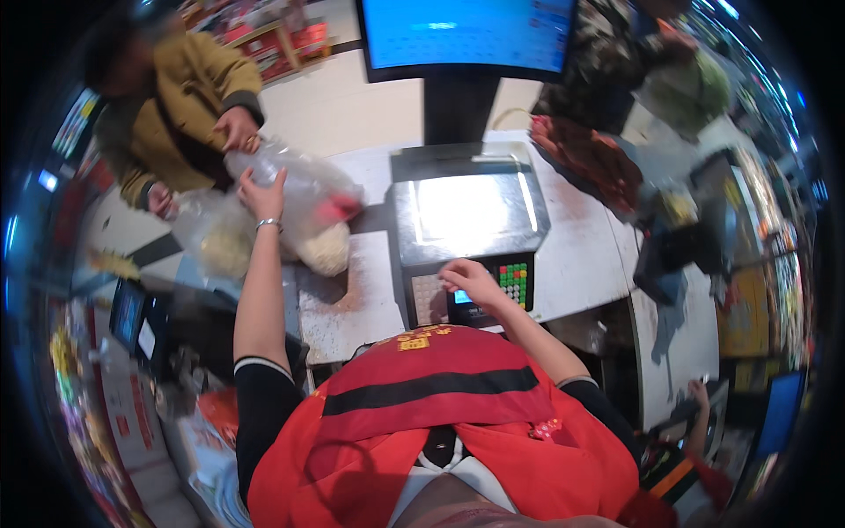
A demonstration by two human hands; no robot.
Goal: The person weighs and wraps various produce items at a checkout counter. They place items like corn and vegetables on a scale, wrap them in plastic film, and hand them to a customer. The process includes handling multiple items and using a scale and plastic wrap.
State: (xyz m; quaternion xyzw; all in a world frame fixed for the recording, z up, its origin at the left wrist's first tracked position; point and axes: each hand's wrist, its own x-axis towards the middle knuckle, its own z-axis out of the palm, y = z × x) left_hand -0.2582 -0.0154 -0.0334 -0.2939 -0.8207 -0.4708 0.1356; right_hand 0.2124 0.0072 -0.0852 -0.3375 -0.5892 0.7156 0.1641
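Note:
My left hand (263, 195) lies against a clear plastic bag (300, 178), thumb and fingers spread; whether it grips the plastic is unclear. Inside the bag are something pink-red and a pale, grainy-looking mass low down. A person's hand (239, 129) is at the top of this bag, and their other hand (160, 200) is at a second plastic bag (221, 237) with pale contents. My right hand (470, 280) hovers over the front panel of a weighing scale (469, 211), fingers loosely bent and nothing visible in them. Coloured keys (513, 285) show beside its lit display.
A monitor (469, 36) stands behind the scale on the white counter (581, 264). At the right lies a dark red bag (587, 155), near another person holding a bag of greens (690, 89). A small screen device (135, 323) is at the left.

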